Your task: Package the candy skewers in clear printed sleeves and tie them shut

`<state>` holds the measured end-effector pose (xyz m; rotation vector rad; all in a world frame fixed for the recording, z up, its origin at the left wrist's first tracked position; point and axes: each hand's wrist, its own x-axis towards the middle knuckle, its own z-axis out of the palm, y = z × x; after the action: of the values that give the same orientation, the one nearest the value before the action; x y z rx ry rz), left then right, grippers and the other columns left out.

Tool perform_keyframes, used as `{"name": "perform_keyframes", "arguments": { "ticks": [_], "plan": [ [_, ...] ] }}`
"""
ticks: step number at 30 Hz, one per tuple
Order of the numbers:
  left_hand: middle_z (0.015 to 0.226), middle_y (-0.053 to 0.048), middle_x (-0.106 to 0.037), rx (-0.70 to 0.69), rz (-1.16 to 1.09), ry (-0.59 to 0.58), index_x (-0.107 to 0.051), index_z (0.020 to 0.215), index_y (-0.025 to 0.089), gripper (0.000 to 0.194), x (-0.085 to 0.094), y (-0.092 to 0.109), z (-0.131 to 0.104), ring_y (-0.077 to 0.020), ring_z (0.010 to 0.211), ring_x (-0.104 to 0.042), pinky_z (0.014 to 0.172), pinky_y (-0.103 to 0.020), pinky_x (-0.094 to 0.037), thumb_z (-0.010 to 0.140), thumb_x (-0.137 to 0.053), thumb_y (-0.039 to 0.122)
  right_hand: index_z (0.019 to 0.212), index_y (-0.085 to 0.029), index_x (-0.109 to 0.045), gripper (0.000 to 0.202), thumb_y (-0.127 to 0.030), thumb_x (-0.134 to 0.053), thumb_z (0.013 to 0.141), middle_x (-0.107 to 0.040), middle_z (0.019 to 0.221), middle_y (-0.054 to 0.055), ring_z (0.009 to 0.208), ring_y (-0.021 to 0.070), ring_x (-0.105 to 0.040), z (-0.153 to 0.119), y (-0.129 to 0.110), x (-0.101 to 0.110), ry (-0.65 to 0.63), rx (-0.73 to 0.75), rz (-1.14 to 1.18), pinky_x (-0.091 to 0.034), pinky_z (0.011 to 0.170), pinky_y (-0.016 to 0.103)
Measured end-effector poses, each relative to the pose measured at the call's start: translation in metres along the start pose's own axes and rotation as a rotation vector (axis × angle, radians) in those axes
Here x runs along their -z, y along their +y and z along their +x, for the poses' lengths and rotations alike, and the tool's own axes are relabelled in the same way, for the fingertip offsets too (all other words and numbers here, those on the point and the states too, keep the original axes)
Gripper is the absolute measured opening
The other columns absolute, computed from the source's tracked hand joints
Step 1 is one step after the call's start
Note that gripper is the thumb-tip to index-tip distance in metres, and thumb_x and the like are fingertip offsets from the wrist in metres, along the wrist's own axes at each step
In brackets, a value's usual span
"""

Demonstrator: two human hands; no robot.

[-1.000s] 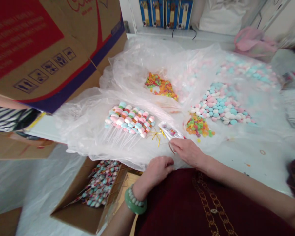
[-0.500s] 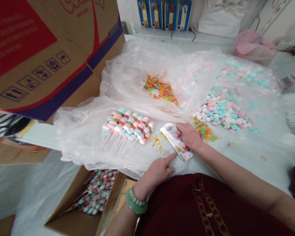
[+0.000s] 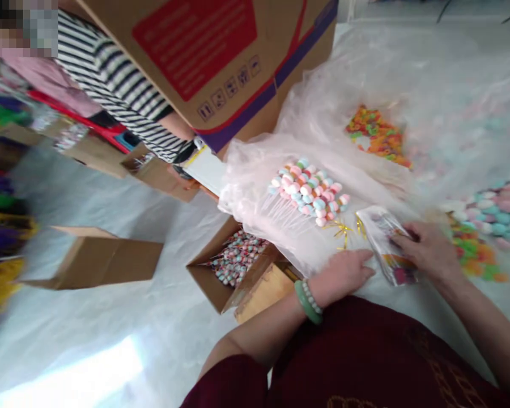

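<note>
A stack of printed plastic bags (image 3: 385, 235) lies on the table sheet. My right hand (image 3: 433, 249) has its fingers curled at the right edge of the stack, gripping it. Just left of the bags is my left hand (image 3: 344, 272), index finger and thumb a little apart, holding nothing. Gold twist ties (image 3: 343, 230) lie between the bags and a row of marshmallow skewers (image 3: 308, 190) on white sticks. Beside my right hand is a pile of gummy rings (image 3: 478, 255), with loose pink, blue and white marshmallows (image 3: 499, 212) beyond it.
More gummy rings (image 3: 378, 136) sit in clear plastic sheeting (image 3: 323, 102). A large carton (image 3: 238, 56) stands at the table's back left. Below the edge, an open box (image 3: 212, 283) holds many skewers. A person in a striped shirt (image 3: 123, 79) is behind the carton; another box (image 3: 110, 260) lies on the floor.
The view has swung left, bringing the floor and the person in stripes into sight. My right hand's fingers have curled at the bags' edge. My left index finger is less stretched out.
</note>
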<state>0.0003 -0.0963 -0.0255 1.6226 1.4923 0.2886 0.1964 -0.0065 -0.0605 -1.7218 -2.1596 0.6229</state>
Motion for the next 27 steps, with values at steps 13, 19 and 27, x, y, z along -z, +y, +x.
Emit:
{"name": "perform_keyframes", "arguments": {
  "ticks": [13, 19, 27],
  "plan": [
    [0.077, -0.003, -0.061, 0.022, -0.987, 0.179, -0.066, 0.087, 0.013, 0.028, 0.016, 0.01, 0.015, -0.0118, 0.068, -0.052, 0.058, -0.02, -0.04, 0.068, -0.071, 0.032, 0.075, -0.02, -0.054, 0.024, -0.038, -0.064, 0.065, -0.052, 0.058, -0.003, 0.053, 0.0148, -0.048, -0.017, -0.064, 0.021, 0.096, -0.254, 0.784, -0.04, 0.051, 0.026],
    [0.072, -0.004, -0.062, 0.089, -1.305, 0.086, -0.067, 0.079, 0.011, 0.037, 0.011, 0.019, 0.023, -0.0126, 0.062, -0.053, 0.06, -0.025, -0.044, 0.065, -0.078, 0.043, 0.07, -0.021, -0.047, 0.024, -0.034, -0.065, 0.062, -0.048, 0.049, -0.008, 0.041, 0.0094, -0.043, -0.016, -0.091, 0.01, -0.109, -0.384, 1.084, -0.031, 0.041, 0.019],
    [0.08, -0.006, -0.067, 0.114, -1.458, 0.268, -0.07, 0.082, 0.011, 0.036, 0.011, 0.009, 0.021, -0.0143, 0.07, -0.057, 0.068, -0.026, -0.045, 0.06, -0.081, 0.037, 0.066, -0.019, -0.052, 0.018, -0.03, -0.066, 0.061, -0.046, 0.051, -0.007, 0.047, 0.009, -0.039, -0.025, -0.089, 0.003, -0.189, -0.3, 1.043, -0.029, 0.046, 0.021]
  ]
}}
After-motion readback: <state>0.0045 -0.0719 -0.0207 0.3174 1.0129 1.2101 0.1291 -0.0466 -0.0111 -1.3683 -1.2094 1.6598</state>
